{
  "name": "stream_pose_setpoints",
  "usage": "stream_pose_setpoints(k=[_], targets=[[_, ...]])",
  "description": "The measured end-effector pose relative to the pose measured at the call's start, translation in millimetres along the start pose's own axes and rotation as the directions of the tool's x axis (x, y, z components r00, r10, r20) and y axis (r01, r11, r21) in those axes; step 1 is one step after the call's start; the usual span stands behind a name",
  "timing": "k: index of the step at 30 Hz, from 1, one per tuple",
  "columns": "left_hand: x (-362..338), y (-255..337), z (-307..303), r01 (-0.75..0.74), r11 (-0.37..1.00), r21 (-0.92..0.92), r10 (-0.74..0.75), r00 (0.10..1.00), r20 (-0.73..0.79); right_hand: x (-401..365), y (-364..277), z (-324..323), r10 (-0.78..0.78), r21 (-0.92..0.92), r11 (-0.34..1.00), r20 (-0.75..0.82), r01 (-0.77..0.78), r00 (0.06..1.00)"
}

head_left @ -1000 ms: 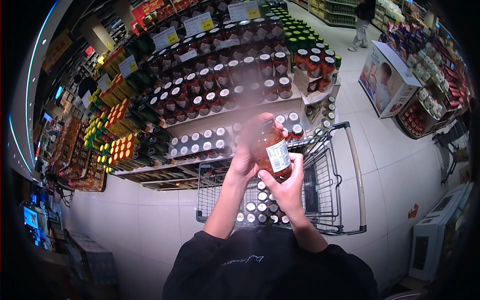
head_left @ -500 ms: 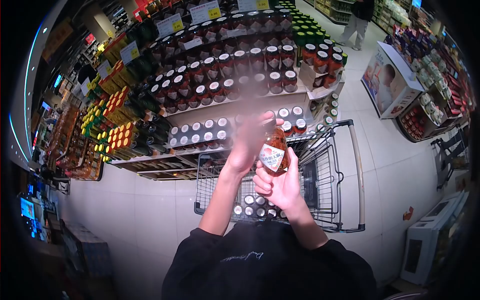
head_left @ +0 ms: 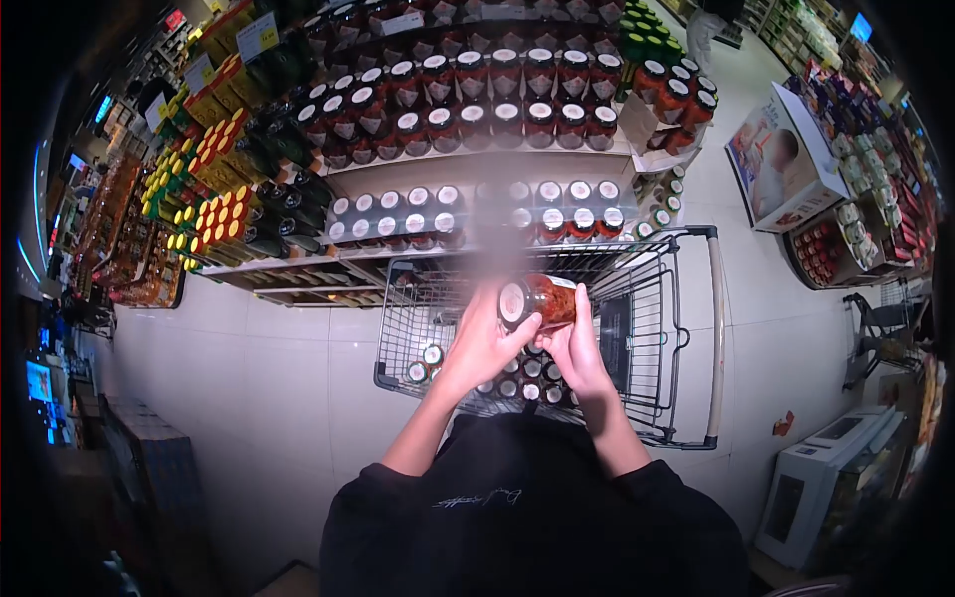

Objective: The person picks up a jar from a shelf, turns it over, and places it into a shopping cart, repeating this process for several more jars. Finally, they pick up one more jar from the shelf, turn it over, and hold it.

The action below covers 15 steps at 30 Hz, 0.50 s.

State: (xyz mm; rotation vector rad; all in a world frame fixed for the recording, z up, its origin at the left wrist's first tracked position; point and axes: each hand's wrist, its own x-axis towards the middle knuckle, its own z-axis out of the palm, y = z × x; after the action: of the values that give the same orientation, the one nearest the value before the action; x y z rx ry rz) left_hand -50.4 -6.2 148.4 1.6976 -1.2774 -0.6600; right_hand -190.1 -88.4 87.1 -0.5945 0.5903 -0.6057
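A glass jar of red chili sauce (head_left: 559,303) lies tilted between my hands, its dark lid with a round white sticker turned left and up toward me. My left hand (head_left: 484,346) grips the lid end, thumb against the lid's lower edge; its other fingers are partly hidden and blurred. Around the base end, my right hand (head_left: 577,353) holds the jar with fingers underneath and thumb along the side. Below both hands is a wire shopping cart (head_left: 657,348). Several jars with white-topped lids (head_left: 532,370) stand in it, and green-edged jars (head_left: 428,360) sit to their left.
Ahead, a tiered shelf (head_left: 398,182) carries rows of similar jars (head_left: 505,70). Bottles with yellow and red caps (head_left: 214,221) stand at left. To the right are a promotional display box (head_left: 781,159) and white cabinets (head_left: 821,478). A person (head_left: 704,30) stands in the far aisle.
The jar has turned from roughly upright, label toward me, to lying with its lid toward the left. My left hand has come down from above onto the lid end. The view has shifted.
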Motion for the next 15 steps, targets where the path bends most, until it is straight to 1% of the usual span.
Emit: stream_pose_setpoints(k=[1, 2, 3, 4, 5, 6, 7, 8, 9, 10, 11, 12, 13, 14, 15], targets=[[-10.1, -18.6, 7.0, 0.048, 0.999, -0.002, -0.048, 0.998, -0.035, 1.9, 12.9, -13.6, 0.083, -0.035, 0.996, 0.008, -0.083, 0.996], [-18.8, -28.8, 10.5, 0.094, 0.996, -0.004, -0.094, 0.993, -0.07, 1.8, 25.7, -24.4, 0.155, -0.08, 0.984, -0.033, -0.157, 0.987], [-26.8, -34.9, 15.2, 0.207, 0.978, -0.039, -0.21, 0.973, -0.096, 3.4, 37.1, -35.9, 0.259, -0.132, 0.954, -0.095, -0.27, 0.961], [-42.4, -71.6, 31.4, 0.075, 0.997, 0.024, -0.07, 0.984, -0.165, 2.7, 46.5, -42.9, 0.355, -0.177, 0.908, -0.161, -0.381, 0.921], [-54.0, -78.7, 34.9, 0.184, 0.983, 0.013, -0.181, 0.974, -0.136, -4.4, 53.7, -39.3, 0.358, -0.214, 0.894, -0.19, -0.394, 0.914], [-63.6, -85.0, 37.9, 0.29, 0.957, 0.005, -0.288, 0.952, -0.102, -6.1, 69.3, -53.9, 0.39, -0.22, 0.882, -0.156, -0.417, 0.908], [-72.8, -96.7, 43.5, 0.414, 0.909, -0.038, -0.416, 0.908, -0.054, -12.4, 76.8, -56.8, 0.41, -0.289, 0.841, -0.21, -0.457, 0.887], [-84.9, -107.7, 51.2, 0.362, 0.932, 0.008, -0.359, 0.927, -0.107, -16.5, 82.6, -59.4, 0.422, -0.356, 0.794, -0.261, -0.493, 0.868], [-95.1, -118.5, 57.6, 0.365, 0.931, 0.002, -0.362, 0.924, -0.122, -16.7, 95.3, -76.2, 0.445, -0.359, 0.764, -0.306, -0.536, 0.841], [-101.6, -125.1, 60.6, 0.368, 0.93, -0.004, -0.365, 0.921, -0.138, -20.0, 109.6, -86.8, 0.462, -0.361, 0.749, -0.318, -0.556, 0.828], [-103.1, -130.1, 59.3, 0.388, 0.922, -0.017, -0.386, 0.912, -0.136, -23.7, 121.8, -93.9, 0.174, -0.643, 0.69, -0.299, -0.333, 0.938], [-102.7, -136.0, 57.3, 0.427, 0.904, 0.014, -0.425, 0.902, -0.081, -25.5, 131.4, -102.9, -0.104, -0.858, 0.504, -0.173, -0.098, 0.979], [-102.8, -142.0, 55.9, 0.463, 0.885, 0.047, -0.463, 0.886, -0.024, -24.1, 134.9, -105.5, -0.124, -0.864, 0.488, -0.208, -0.123, 0.97], [-103.5, -149.7, 56.7, 0.482, 0.875, 0.038, -0.482, 0.876, -0.019, -22.6, 130.4, -91.5, -0.105, -0.865, 0.481, -0.218, -0.142, 0.97], [-103.4, -159.6, 59.1, 0.44, 0.896, 0.056, -0.44, 0.898, -0.021, -21.6, 124.3, -77.1, -0.015, -0.846, 0.517, -0.157, -0.127, 0.987]])
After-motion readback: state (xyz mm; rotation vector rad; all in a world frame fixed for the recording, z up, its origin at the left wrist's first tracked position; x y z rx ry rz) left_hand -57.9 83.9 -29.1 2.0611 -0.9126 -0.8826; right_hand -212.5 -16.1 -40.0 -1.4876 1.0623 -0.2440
